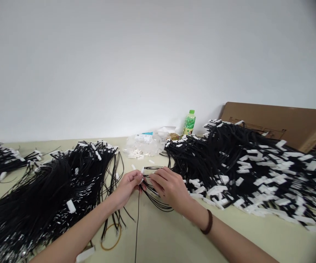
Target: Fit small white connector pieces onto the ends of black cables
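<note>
Between the fingertips of my left hand (130, 186) is a small white connector (142, 170), held upright over the middle of the table. Several thin black wires (158, 205) run from it and loop to the right beneath my right hand (170, 184). My right hand pinches one of the black wires close to the connector; its fingertips are partly hidden. One single wire (137, 226) hangs down from my left hand toward the table's front edge. A dark band circles my right wrist.
A large heap of black wires (45, 190) lies left, and another with white connectors (273, 175) lies right. Behind are a clear plastic bag (147, 144) of white connectors and a green-capped bottle (189, 123). A cardboard box (278, 120) leans at right. A rubber band (111, 248) lies front left.
</note>
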Demonstrator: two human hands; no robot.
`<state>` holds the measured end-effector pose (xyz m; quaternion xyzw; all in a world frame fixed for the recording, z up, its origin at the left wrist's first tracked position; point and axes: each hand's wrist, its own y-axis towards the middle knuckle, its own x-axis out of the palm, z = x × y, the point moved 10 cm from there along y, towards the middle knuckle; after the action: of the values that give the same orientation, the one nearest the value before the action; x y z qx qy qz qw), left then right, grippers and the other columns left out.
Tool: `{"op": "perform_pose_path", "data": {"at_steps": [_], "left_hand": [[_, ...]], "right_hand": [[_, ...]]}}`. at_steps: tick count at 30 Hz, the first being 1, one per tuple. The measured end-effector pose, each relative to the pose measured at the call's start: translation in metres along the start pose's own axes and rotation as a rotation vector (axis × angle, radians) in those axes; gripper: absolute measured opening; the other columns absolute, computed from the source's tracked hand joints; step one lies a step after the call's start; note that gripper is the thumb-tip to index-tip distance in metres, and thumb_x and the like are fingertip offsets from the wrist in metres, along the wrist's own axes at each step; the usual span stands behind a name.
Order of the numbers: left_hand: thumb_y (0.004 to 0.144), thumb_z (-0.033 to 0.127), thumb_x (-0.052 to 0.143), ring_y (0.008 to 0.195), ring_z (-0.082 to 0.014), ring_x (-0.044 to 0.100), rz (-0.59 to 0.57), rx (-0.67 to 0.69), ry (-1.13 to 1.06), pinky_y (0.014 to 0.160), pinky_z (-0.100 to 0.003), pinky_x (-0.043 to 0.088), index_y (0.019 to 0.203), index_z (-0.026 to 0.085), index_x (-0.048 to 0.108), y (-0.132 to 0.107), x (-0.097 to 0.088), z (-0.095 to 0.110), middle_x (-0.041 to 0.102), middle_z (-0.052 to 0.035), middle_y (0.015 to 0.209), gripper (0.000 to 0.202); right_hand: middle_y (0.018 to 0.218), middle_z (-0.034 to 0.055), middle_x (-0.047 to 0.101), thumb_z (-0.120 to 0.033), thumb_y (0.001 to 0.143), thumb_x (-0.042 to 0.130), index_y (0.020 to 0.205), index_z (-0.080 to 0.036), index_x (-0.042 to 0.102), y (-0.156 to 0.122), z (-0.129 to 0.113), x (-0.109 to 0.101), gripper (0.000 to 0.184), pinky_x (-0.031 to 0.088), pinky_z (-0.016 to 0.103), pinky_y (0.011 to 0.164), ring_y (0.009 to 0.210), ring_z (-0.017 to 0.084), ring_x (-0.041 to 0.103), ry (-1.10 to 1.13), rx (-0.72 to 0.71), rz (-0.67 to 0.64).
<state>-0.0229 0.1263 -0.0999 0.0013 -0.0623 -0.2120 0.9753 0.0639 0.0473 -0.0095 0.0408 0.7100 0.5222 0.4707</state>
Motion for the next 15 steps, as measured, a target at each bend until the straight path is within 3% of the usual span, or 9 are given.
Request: {"op": "perform_pose_path", "data": {"at_steps": [4, 15], "left_hand": [[0.072, 0.045, 0.061, 0.055, -0.0108, 0.052, 0.014, 0.015, -0.032, 0.05, -0.022, 0.034, 0.069, 0.015, 0.051, 0.0, -0.003, 0.0, 0.054, 0.0016, 0.061, 0.032], [0.074, 0.044, 0.058, 0.054, -0.012, 0.052, -0.086, -0.012, 0.027, 0.05, -0.022, 0.037, 0.068, 0.015, 0.051, -0.002, 0.009, 0.0, 0.056, 0.0001, 0.056, 0.031]], "right_hand": [[0.071, 0.0031, 0.056, -0.015, 0.088, 0.043, 0.079, -0.016, 0.059, 0.0, 0.002, -0.001, 0.018, 0.039, 0.024, 0.065, 0.069, 0.013, 0.047, 0.001, -0.001, 0.015], [0.068, 0.0025, 0.055, -0.016, 0.089, 0.042, 0.075, -0.016, 0.056, -0.003, 0.0, 0.007, 0.02, 0.038, 0.023, 0.062, 0.067, 0.013, 0.046, 0.003, -0.008, -0.022]]}}
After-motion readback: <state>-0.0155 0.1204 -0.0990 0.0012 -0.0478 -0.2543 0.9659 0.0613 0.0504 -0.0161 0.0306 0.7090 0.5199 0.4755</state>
